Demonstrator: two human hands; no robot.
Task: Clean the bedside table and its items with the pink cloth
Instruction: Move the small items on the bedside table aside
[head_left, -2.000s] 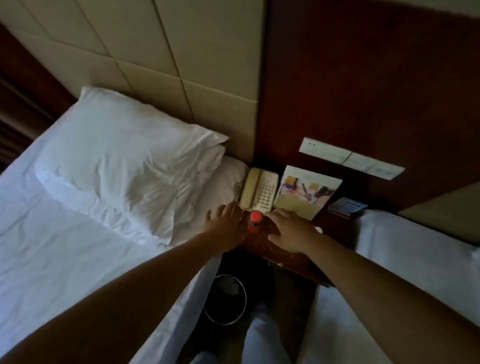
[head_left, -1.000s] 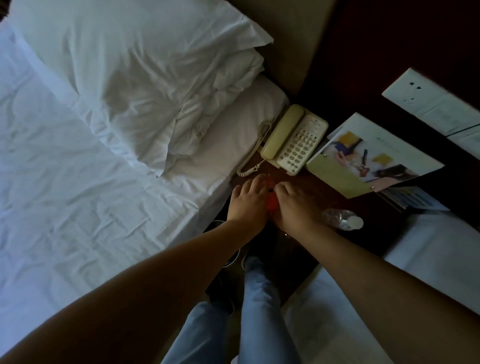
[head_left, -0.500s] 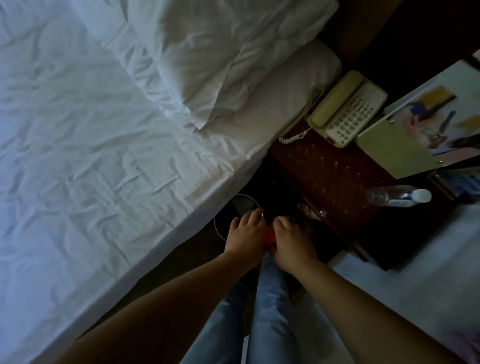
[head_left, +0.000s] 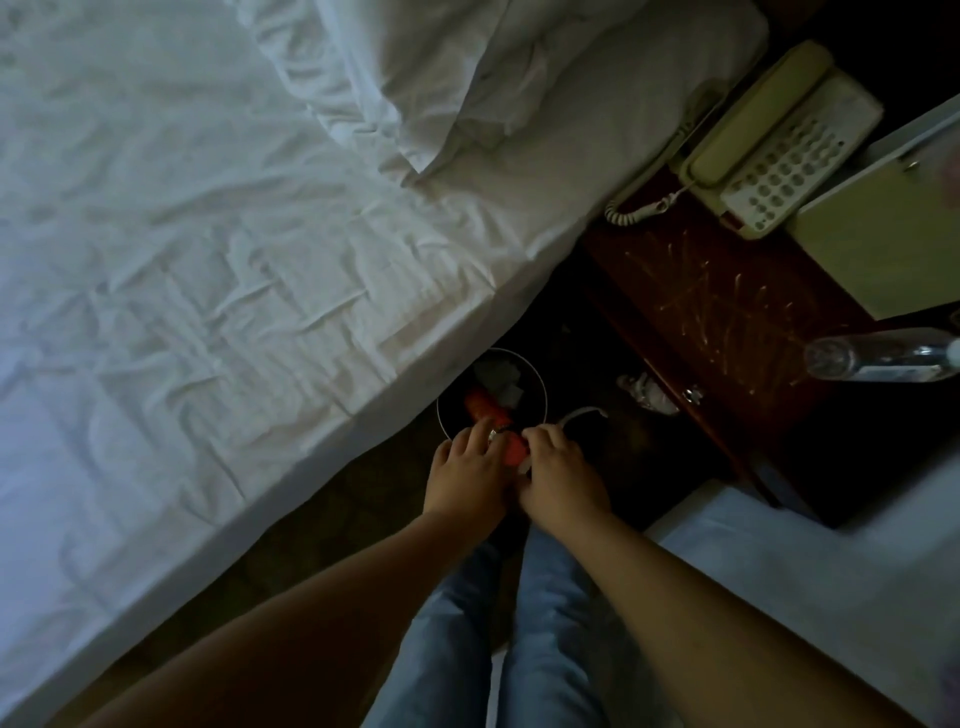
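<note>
One white bed (head_left: 197, 270) fills the left, with one pillow (head_left: 498, 67) at its head. Below its edge, one round bin (head_left: 540, 387) sits on the floor. Over it, two hands meet: the left hand (head_left: 465, 475) and right hand (head_left: 563, 480), fingers curled, together hold one red item (head_left: 514, 449); whether it is the cloth is unclear. Right, the scratched bench (head_left: 727, 312) carries one phone (head_left: 779, 140), one folder (head_left: 883, 244) and one lying bottle (head_left: 883, 358).
</note>
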